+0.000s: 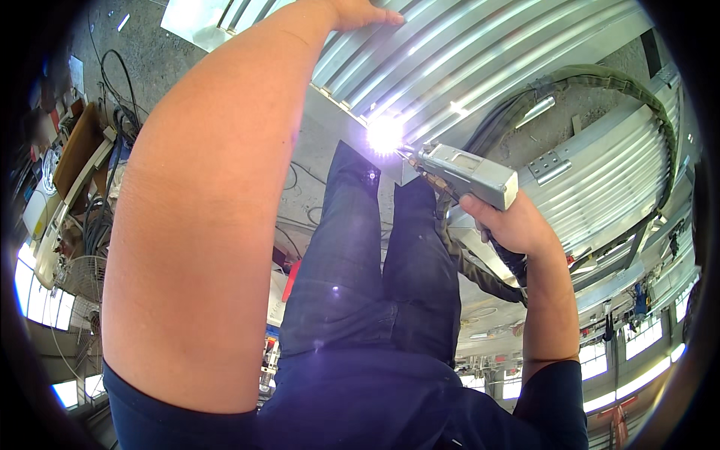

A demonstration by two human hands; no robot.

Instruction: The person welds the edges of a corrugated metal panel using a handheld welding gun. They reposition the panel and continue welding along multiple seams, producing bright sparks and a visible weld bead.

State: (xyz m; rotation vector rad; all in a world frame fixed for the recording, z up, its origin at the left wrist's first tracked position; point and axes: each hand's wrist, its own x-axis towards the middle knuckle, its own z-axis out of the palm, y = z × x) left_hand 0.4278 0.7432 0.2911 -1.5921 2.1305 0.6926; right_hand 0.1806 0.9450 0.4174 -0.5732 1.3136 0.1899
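My right hand (506, 221) is wrapped round the grip of a silver handheld welding gun (469, 174). The gun points left, and a dazzling white-violet glare (385, 135) at its tip hides the nozzle end and the spot it meets. That glare lies along the near edge of a shiny corrugated metal panel (420, 67). Up at the top edge of the picture, my left hand (360, 13) lies on or just over the panel's ridges with a finger and thumb stretched out. Part of that hand is cut off by the frame.
A thick sheathed hose (664, 127) loops round on the right and runs down past the gun. Another ribbed metal panel (600, 180) lies inside that loop, near a hinge-like plate with holes (550, 168). Black cables (120, 82) and a wire-caged fan (79, 289) stand at the left.
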